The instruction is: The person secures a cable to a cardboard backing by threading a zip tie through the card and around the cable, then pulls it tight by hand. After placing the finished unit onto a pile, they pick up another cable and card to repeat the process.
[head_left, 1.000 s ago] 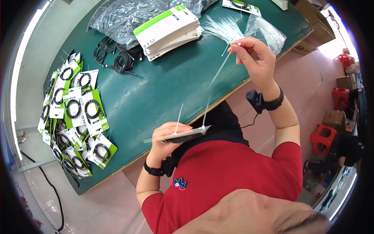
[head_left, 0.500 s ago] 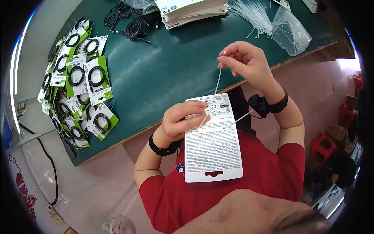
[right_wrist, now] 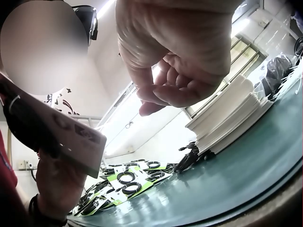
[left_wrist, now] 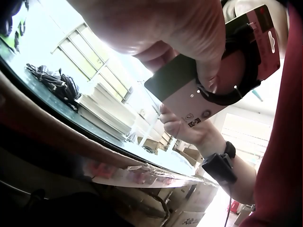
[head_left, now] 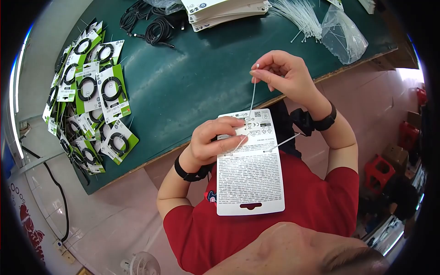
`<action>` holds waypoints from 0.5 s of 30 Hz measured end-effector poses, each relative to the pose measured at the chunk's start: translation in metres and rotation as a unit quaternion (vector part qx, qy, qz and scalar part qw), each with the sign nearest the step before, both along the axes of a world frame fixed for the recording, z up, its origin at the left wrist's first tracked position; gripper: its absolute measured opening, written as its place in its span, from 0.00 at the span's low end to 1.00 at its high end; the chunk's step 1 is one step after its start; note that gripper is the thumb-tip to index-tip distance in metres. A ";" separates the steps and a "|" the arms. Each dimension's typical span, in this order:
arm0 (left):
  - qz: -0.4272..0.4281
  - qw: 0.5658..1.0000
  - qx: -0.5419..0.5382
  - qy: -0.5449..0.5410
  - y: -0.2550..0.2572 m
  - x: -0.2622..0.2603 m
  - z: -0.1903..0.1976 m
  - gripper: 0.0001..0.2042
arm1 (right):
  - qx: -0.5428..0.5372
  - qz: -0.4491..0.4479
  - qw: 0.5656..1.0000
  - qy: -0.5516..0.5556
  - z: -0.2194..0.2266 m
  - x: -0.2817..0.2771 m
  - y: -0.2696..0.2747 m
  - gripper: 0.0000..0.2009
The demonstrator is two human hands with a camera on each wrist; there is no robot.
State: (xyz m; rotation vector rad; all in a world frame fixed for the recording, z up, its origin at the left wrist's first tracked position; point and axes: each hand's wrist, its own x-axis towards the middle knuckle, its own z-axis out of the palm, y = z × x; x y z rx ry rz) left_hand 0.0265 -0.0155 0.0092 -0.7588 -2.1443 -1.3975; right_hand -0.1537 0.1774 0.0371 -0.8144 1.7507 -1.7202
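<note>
My left hand (head_left: 213,140) grips a white printed card (head_left: 251,183), its text side facing the head camera. In the left wrist view, a coiled black cable (left_wrist: 253,66) lies on the card's other face, with my left thumb against it. One thin white cable tie (head_left: 283,142) sticks out of the card on the right, and another tie end shows by the left fingers. Above the card's far edge, my right hand (head_left: 288,75) pinches a white cable tie (head_left: 254,94) near its small head; the strip hangs down to the card.
Finished-looking carded cables (head_left: 87,89) are heaped at the table's left. Loose black cables (head_left: 159,31), a stack of cards (head_left: 229,17), a fan of white cable ties (head_left: 298,18) and a clear bag (head_left: 343,39) lie along the back. The table edge (head_left: 160,160) runs just beyond the card.
The card has turned from nearly edge-on to show its printed face. My right hand has come in closer to it with the cable tie, then shifted slightly left.
</note>
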 end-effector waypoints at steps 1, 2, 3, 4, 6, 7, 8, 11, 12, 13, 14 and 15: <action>-0.003 1.000 0.003 -0.001 0.000 0.000 0.000 0.14 | -0.003 0.002 1.000 0.000 0.000 0.000 0.000 0.04; -0.006 1.000 0.005 -0.002 0.000 0.000 0.000 0.14 | -0.003 0.002 1.000 0.000 -0.001 -0.001 0.000 0.04; -0.006 1.000 0.005 -0.002 0.000 0.000 -0.001 0.14 | -0.005 0.001 1.000 0.001 -0.002 -0.001 0.000 0.04; -0.005 1.000 0.007 -0.002 0.000 0.000 -0.002 0.15 | -0.008 0.001 1.000 0.003 -0.003 -0.002 0.000 0.04; -0.004 1.000 0.010 -0.002 0.000 0.000 -0.003 0.15 | -0.011 0.001 1.000 0.004 -0.004 -0.002 0.000 0.04; -0.005 1.000 0.010 -0.002 0.001 0.000 -0.002 0.15 | -0.007 0.006 1.000 0.002 -0.003 -0.002 0.000 0.04; -0.004 1.000 0.014 -0.003 0.001 0.000 -0.002 0.15 | -0.004 0.011 1.000 0.000 -0.003 -0.001 0.000 0.04; -0.004 1.000 0.021 -0.005 0.002 0.000 -0.002 0.15 | -0.003 0.019 1.000 -0.023 -0.005 0.000 -0.001 0.04; -0.007 1.000 0.023 -0.004 0.002 0.000 -0.004 0.16 | -0.006 0.023 0.999 -0.043 -0.006 0.000 -0.003 0.04; -0.011 1.000 0.025 -0.001 0.002 -0.001 -0.006 0.16 | -0.009 0.026 0.998 -0.062 -0.007 0.000 -0.004 0.05; -0.015 1.000 0.026 0.001 0.001 -0.002 -0.006 0.16 | -0.010 0.024 0.998 -0.059 -0.007 -0.001 -0.005 0.05; -0.017 1.000 0.025 0.003 0.000 -0.003 -0.005 0.16 | 0.008 0.032 0.995 -0.092 -0.007 -0.002 -0.006 0.05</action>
